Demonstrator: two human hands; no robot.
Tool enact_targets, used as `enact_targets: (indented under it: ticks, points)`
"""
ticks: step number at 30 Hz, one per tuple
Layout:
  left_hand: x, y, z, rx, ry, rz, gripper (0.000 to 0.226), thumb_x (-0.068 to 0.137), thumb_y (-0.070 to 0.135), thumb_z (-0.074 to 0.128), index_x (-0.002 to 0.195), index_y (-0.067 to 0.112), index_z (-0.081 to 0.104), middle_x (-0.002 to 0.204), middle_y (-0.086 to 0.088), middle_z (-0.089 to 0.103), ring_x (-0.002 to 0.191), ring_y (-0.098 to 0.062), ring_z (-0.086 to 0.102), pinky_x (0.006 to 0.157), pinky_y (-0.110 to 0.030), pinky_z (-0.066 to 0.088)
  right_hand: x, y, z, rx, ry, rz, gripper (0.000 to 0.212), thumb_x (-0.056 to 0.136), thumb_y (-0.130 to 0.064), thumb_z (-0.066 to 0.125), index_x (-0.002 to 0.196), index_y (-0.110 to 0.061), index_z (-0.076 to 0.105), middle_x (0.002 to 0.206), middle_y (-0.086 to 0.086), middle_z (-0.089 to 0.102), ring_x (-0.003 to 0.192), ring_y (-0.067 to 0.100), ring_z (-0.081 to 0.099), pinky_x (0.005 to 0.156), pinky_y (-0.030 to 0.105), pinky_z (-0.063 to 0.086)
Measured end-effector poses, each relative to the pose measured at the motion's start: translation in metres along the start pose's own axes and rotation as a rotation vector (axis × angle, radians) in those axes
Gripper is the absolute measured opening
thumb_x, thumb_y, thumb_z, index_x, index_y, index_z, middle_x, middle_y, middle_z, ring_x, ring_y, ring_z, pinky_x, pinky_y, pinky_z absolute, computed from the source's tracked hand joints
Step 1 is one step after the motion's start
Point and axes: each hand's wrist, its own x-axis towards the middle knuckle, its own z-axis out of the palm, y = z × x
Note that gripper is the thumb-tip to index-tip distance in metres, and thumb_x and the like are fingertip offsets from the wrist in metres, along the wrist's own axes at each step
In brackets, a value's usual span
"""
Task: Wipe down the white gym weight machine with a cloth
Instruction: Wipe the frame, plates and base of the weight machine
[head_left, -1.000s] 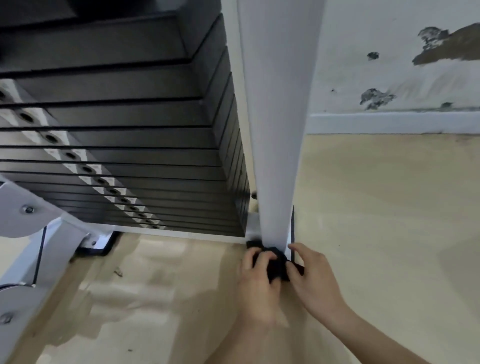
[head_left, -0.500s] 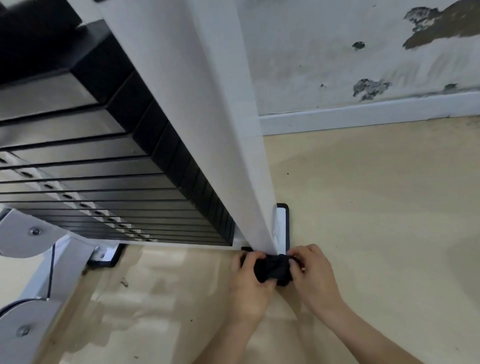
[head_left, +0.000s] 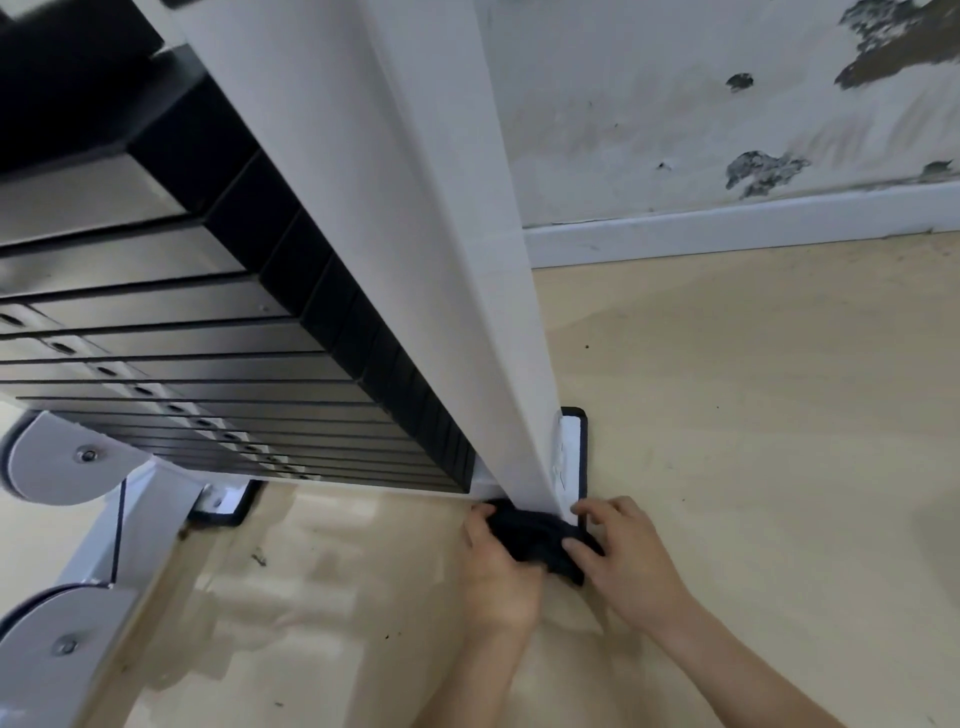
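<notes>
The white upright post (head_left: 415, 249) of the weight machine runs down from the top of the view to a white foot plate (head_left: 570, 452) on the floor. A bunched black cloth (head_left: 535, 535) lies against the bottom of that post. My left hand (head_left: 501, 577) grips the cloth's left side with curled fingers. My right hand (head_left: 626, 561) holds its right side, fingertips on the cloth and at the foot plate's corner. The middle of the cloth shows between the two hands.
A stack of black weight plates (head_left: 218, 364) fills the left, behind the post. Grey pulley covers (head_left: 57, 460) and a second foot (head_left: 223, 501) stand at lower left. Beige floor (head_left: 753, 415) spreads right, up to a stained wall with a white skirting board (head_left: 727, 223).
The view swung left and tilted, so the post now leans across the frame. Both hands stay at the post's base on the cloth, and the right hand's fingers have curled in more.
</notes>
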Motion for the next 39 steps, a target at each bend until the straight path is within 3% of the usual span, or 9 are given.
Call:
enact_targets:
  ticks: [6, 11, 14, 17, 22, 27, 31, 35, 39]
  points:
    - [-0.015, 0.013, 0.014, 0.423, -0.169, 0.191, 0.049, 0.079, 0.017, 0.056, 0.127, 0.023, 0.052, 0.139, 0.004, 0.043, 0.121, -0.020, 0.041, 0.100, -0.024, 0.036, -0.007, -0.008, 0.018, 0.264, 0.028, 0.150, 0.019, 0.085, -0.006, 0.062, 0.077, -0.021, 0.055, 0.072, -0.007, 0.063, 0.073, 0.019, 0.059, 0.066, 0.018, 0.045]
    - [-0.011, 0.009, -0.002, 0.244, -0.229, 0.315, 0.060, 0.070, 0.020, 0.061, 0.129, 0.026, 0.050, 0.131, 0.006, 0.049, 0.120, -0.018, 0.046, 0.098, -0.025, 0.040, 0.014, -0.006, 0.001, 0.452, 0.448, 0.175, 0.021, 0.089, -0.003, 0.055, 0.093, -0.024, 0.060, 0.085, -0.016, 0.064, 0.084, 0.014, 0.062, 0.068, 0.012, 0.039]
    - [-0.021, -0.003, 0.002, 0.303, -0.269, 0.320, 0.073, 0.079, 0.020, 0.060, 0.147, 0.018, 0.032, 0.151, -0.001, 0.030, 0.140, -0.019, 0.027, 0.114, -0.024, 0.024, 0.009, -0.028, 0.018, 0.370, 0.246, 0.025, 0.036, 0.098, -0.009, 0.041, 0.131, -0.022, 0.049, 0.115, -0.010, 0.057, 0.102, 0.006, 0.055, 0.084, 0.004, 0.037]
    - [-0.028, -0.010, 0.001, 0.361, -0.318, 0.378, 0.071, 0.084, 0.014, 0.053, 0.150, 0.016, 0.030, 0.155, -0.002, 0.029, 0.145, -0.016, 0.020, 0.118, -0.020, 0.009, -0.014, -0.015, 0.037, -0.012, 0.010, -0.039, 0.051, 0.102, -0.013, 0.034, 0.152, -0.013, 0.024, 0.150, 0.002, 0.038, 0.137, 0.017, 0.038, 0.112, 0.026, 0.032]
    - [-0.028, -0.013, -0.004, 0.495, -0.337, 0.393, 0.077, 0.082, 0.020, 0.052, 0.153, 0.021, 0.022, 0.159, 0.005, 0.020, 0.146, -0.013, 0.013, 0.119, -0.025, 0.007, -0.027, 0.002, 0.030, -0.559, 0.009, -0.161, 0.051, 0.087, -0.020, 0.046, 0.136, -0.005, 0.054, 0.142, 0.006, 0.053, 0.138, 0.023, 0.041, 0.108, 0.048, 0.038]
    - [-0.031, 0.005, 0.006, 0.617, -0.291, 0.360, 0.083, 0.087, 0.026, 0.046, 0.154, 0.020, -0.003, 0.162, 0.001, 0.004, 0.148, -0.016, 0.000, 0.120, -0.036, -0.003, 0.026, 0.014, 0.021, -0.624, -0.086, -0.113, 0.062, 0.101, -0.028, 0.027, 0.155, -0.012, 0.000, 0.163, -0.002, 0.002, 0.150, 0.016, -0.009, 0.118, 0.049, -0.004]
    - [-0.036, 0.015, 0.018, 0.566, -0.355, 0.373, 0.079, 0.091, 0.025, 0.042, 0.155, 0.017, -0.004, 0.161, -0.003, 0.006, 0.148, -0.018, 0.003, 0.121, -0.030, 0.000, 0.073, 0.015, -0.004, -0.649, -0.112, -0.129, 0.068, 0.097, -0.027, 0.030, 0.154, -0.017, -0.005, 0.163, -0.007, -0.008, 0.149, 0.014, -0.014, 0.116, 0.054, -0.002]
    - [-0.031, 0.020, 0.017, 0.499, -0.260, 0.315, 0.060, 0.093, 0.030, 0.046, 0.149, 0.020, 0.028, 0.150, -0.006, 0.028, 0.137, -0.023, 0.028, 0.113, -0.028, 0.024, 0.079, 0.003, -0.006, -0.604, -0.105, -0.103, 0.067, 0.095, -0.018, 0.029, 0.155, -0.014, -0.002, 0.163, -0.005, -0.005, 0.149, 0.015, -0.011, 0.118, 0.051, 0.002]
    - [-0.029, 0.009, 0.008, 0.503, -0.314, 0.244, 0.064, 0.089, 0.028, 0.055, 0.146, 0.015, 0.028, 0.158, -0.005, 0.017, 0.145, -0.019, 0.017, 0.115, -0.022, 0.018, 0.015, 0.009, 0.014, -0.475, -0.019, -0.227, 0.060, 0.089, -0.011, 0.032, 0.148, -0.008, 0.035, 0.155, 0.003, 0.034, 0.145, 0.018, 0.028, 0.116, 0.036, 0.025]
